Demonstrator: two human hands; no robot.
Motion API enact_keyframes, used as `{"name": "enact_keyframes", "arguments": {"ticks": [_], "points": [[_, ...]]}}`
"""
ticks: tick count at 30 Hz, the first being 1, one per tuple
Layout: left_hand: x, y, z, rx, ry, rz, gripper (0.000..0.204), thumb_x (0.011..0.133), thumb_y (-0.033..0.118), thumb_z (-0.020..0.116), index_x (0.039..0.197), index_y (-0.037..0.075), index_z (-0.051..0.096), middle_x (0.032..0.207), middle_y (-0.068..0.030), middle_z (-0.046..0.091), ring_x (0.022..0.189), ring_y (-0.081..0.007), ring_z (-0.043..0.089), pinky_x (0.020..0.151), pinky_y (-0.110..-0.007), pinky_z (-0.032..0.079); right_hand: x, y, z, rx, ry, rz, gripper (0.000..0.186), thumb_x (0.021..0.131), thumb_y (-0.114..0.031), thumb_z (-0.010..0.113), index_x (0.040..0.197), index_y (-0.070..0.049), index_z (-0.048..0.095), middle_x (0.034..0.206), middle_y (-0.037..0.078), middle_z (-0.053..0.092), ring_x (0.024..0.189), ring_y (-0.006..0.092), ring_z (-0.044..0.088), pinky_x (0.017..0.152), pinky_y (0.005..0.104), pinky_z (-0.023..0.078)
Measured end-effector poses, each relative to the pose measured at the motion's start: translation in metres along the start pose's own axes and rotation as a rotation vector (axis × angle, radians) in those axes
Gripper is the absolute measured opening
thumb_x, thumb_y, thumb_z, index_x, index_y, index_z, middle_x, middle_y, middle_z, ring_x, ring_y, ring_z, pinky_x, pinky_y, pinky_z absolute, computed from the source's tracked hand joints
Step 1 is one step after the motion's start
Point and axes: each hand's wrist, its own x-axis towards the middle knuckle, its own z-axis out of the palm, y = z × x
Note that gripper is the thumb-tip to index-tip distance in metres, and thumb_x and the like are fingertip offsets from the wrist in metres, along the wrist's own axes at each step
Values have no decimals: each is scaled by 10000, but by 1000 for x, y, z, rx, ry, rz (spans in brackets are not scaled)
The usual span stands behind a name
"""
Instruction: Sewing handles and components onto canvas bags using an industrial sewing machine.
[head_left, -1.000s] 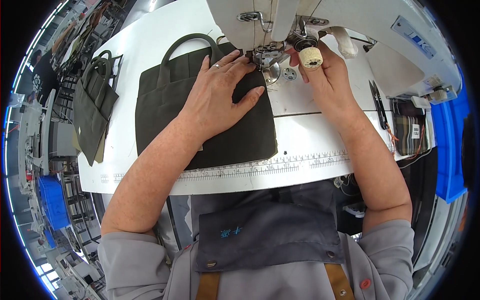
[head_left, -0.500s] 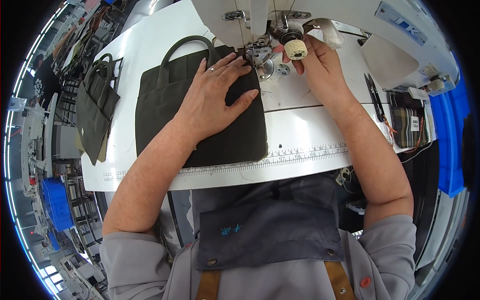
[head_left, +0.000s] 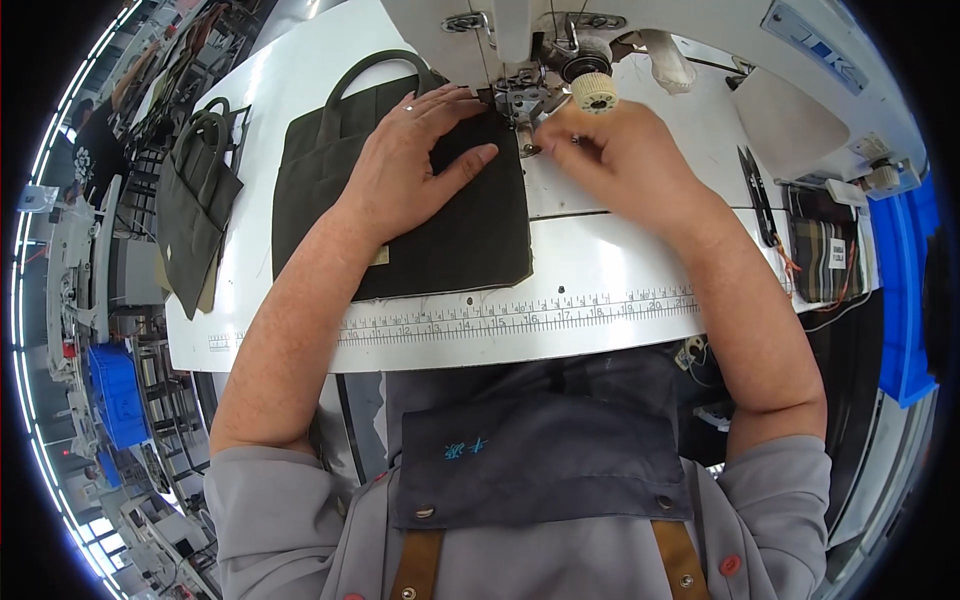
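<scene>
A dark olive fabric bag piece (head_left: 400, 235) with a looped handle (head_left: 375, 62) lies flat on the white sewing table. My left hand (head_left: 405, 160) rests on it, fingers stretched out and thumb apart, fingertips close to the presser foot (head_left: 525, 125). Its far right edge sits next to the foot of the sewing machine (head_left: 515, 40). My right hand (head_left: 625, 160) is just right of the foot, below a cream dial (head_left: 596, 93). Its fingers are curled in toward the thumb and slightly blurred; anything between them is too small to see.
More olive bag pieces (head_left: 195, 205) with handles hang over the table's left end. A printed ruler (head_left: 500, 320) runs along the front edge. Black scissors (head_left: 757, 195) and striped folded cloth (head_left: 825, 250) lie at the right. Blue bins (head_left: 905, 300) stand beyond.
The bag piece has slid away from me, off the ruler. My left hand went with it. My right hand has come left and nearer, from behind the dial to beside the presser foot.
</scene>
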Motion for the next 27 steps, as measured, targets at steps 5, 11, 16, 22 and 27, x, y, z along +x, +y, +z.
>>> {"name": "enact_keyframes", "arguments": {"ticks": [5, 11, 16, 22, 27], "points": [[-11, 14, -17, 103, 78, 216, 568, 815, 401, 838, 1283, 110, 700, 1352, -102, 683, 1356, -291, 582, 1222, -525, 292, -4, 1, -1, -230, -62, -212, 180, 881, -223, 719, 1016, -125, 788, 971, 68, 686, 832, 296, 698, 718, 443, 565], [-38, 63, -45, -98, -299, 74, 768, 709, 248, 798, 1422, 87, 563, 1521, -116, 558, 1475, -323, 457, 1256, -610, 196, -7, -9, -8, -257, -111, -202, 211, 823, -254, 789, 978, -112, 802, 951, 53, 690, 829, 282, 710, 731, 424, 573], [-49, 59, -44, -118, -318, 80, 768, 696, 145, 770, 1431, 56, 562, 1527, -130, 558, 1469, -358, 464, 1246, -631, 220, -8, -14, -8, -237, -121, -209, 272, 799, -293, 820, 997, -106, 805, 947, 54, 690, 825, 281, 711, 729, 418, 572], [-47, 65, -44, -109, -318, 44, 739, 753, 188, 808, 1447, 92, 574, 1531, -87, 552, 1435, -306, 506, 1224, -603, 317, -11, -12, -3, -179, -101, -237, 365, 789, -318, 831, 1085, -109, 789, 949, 58, 685, 828, 284, 711, 724, 419, 568], [-51, 48, -35, -302, -129, -67, 421, 1016, 287, 648, 1328, 4, 654, 1247, -127, 729, 1176, -270, 701, 1186, -484, 404, -9, -16, -2, -138, -116, -230, 327, 812, -300, 814, 1061, -90, 781, 967, 65, 675, 840, 288, 705, 719, 422, 564]]}}
